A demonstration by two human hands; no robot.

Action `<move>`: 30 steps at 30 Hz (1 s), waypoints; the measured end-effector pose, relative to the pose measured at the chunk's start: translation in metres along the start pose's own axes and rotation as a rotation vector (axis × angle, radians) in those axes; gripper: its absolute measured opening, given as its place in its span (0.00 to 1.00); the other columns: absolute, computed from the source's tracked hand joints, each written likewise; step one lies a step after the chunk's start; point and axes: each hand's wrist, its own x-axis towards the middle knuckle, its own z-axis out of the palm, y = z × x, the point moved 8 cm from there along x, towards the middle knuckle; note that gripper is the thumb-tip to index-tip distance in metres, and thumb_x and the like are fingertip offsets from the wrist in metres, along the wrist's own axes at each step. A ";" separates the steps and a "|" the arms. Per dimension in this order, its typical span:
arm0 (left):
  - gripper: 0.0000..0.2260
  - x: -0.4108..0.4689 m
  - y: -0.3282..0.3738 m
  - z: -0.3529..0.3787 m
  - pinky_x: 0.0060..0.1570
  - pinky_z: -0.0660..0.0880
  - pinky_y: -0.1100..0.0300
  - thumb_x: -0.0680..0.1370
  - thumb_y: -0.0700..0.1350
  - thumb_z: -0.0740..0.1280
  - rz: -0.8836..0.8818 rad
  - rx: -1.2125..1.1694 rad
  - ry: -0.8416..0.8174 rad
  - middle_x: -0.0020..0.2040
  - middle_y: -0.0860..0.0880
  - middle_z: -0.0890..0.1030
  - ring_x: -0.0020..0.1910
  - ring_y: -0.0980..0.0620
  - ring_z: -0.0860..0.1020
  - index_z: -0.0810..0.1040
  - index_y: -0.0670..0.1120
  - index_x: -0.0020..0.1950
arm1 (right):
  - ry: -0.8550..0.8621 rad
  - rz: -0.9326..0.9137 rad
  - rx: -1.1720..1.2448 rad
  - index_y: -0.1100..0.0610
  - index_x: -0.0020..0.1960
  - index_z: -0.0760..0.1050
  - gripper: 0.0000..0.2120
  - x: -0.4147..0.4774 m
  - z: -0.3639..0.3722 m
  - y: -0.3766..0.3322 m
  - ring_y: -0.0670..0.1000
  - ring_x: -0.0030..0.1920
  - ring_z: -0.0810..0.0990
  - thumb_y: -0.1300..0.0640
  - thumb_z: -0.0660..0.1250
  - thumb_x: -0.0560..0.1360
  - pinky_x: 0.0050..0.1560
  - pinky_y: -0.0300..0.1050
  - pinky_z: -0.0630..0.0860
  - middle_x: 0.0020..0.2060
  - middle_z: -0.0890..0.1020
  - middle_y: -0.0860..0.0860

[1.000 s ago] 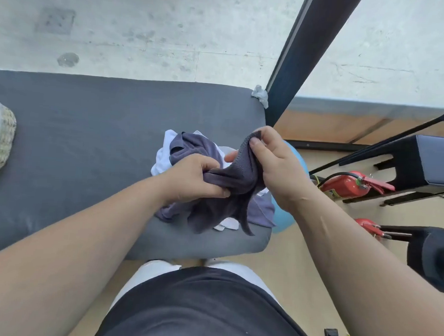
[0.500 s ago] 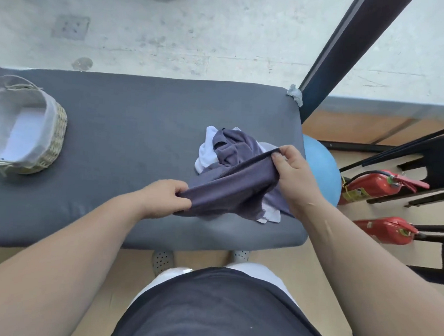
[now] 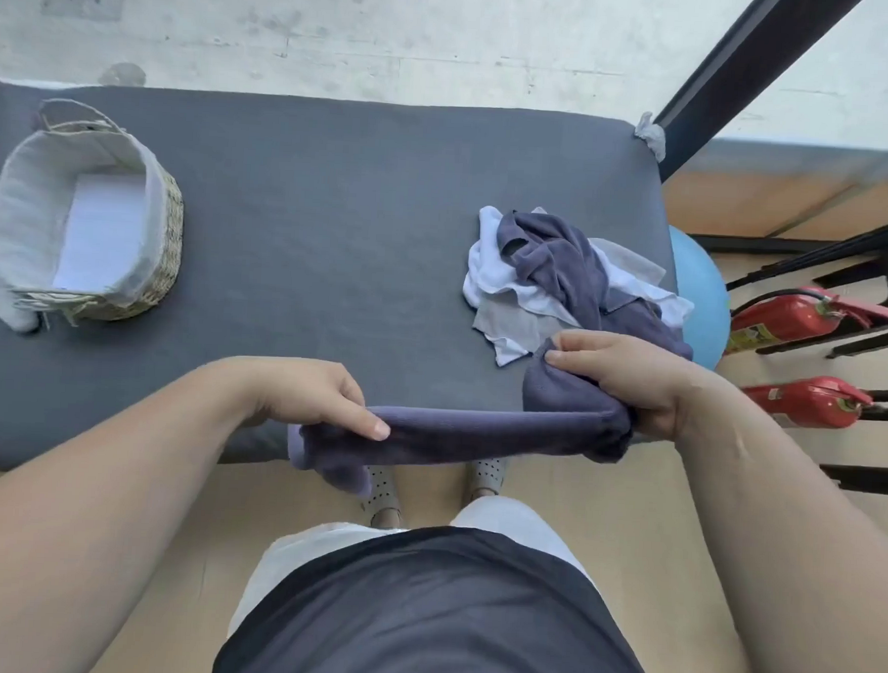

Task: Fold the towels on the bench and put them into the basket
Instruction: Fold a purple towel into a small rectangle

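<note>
The purple towel point(image 3: 478, 436) is pulled out into a long, bunched band; its long axis runs left to right along the near edge of the bench point(image 3: 334, 227), partly hanging off it. The left hand point(image 3: 310, 396) has its grip clamped on the left end; the right hand point(image 3: 630, 382) has its grip wrapped tight round the right end. The loose left tail droops down and covers part of a shoe. Far left sits the wicker basket point(image 3: 170, 229), white-lined; can't really tell if the flat white bit inside is a towel or just lining. Just behind the right hand there's the messy pile of towels point(image 3: 548, 269); past the bench end, a blue ball point(image 3: 701, 298), half hidden, and two red fire extinguishers point(image 3: 792, 318).
</note>
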 end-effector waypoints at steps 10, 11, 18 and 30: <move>0.07 0.095 -0.086 -0.046 0.45 0.72 0.54 0.76 0.44 0.62 -0.121 -0.030 0.544 0.41 0.52 0.81 0.46 0.48 0.77 0.78 0.49 0.42 | 0.458 0.027 -0.413 0.56 0.49 0.75 0.05 0.142 -0.026 0.044 0.51 0.47 0.75 0.57 0.61 0.82 0.42 0.45 0.66 0.42 0.79 0.50; 0.05 0.109 -0.093 -0.051 0.45 0.71 0.55 0.77 0.44 0.62 -0.140 -0.020 0.587 0.44 0.52 0.80 0.48 0.48 0.77 0.78 0.50 0.46 | 0.489 0.015 -0.457 0.55 0.50 0.74 0.05 0.162 -0.026 0.047 0.52 0.47 0.75 0.56 0.61 0.82 0.44 0.44 0.65 0.42 0.78 0.50; 0.18 0.180 -0.120 -0.098 0.60 0.70 0.49 0.76 0.54 0.66 -0.226 0.067 0.835 0.62 0.49 0.78 0.64 0.43 0.74 0.75 0.52 0.65 | 0.571 -0.188 -0.498 0.53 0.50 0.70 0.04 0.257 -0.019 0.038 0.53 0.44 0.74 0.54 0.60 0.82 0.40 0.46 0.65 0.35 0.75 0.45; 0.27 0.195 -0.096 -0.214 0.73 0.53 0.37 0.81 0.54 0.59 -0.143 0.315 1.180 0.70 0.40 0.67 0.71 0.37 0.63 0.59 0.50 0.79 | 0.704 -0.513 -0.669 0.54 0.71 0.67 0.20 0.299 -0.014 -0.038 0.56 0.62 0.72 0.53 0.63 0.81 0.64 0.51 0.69 0.66 0.72 0.54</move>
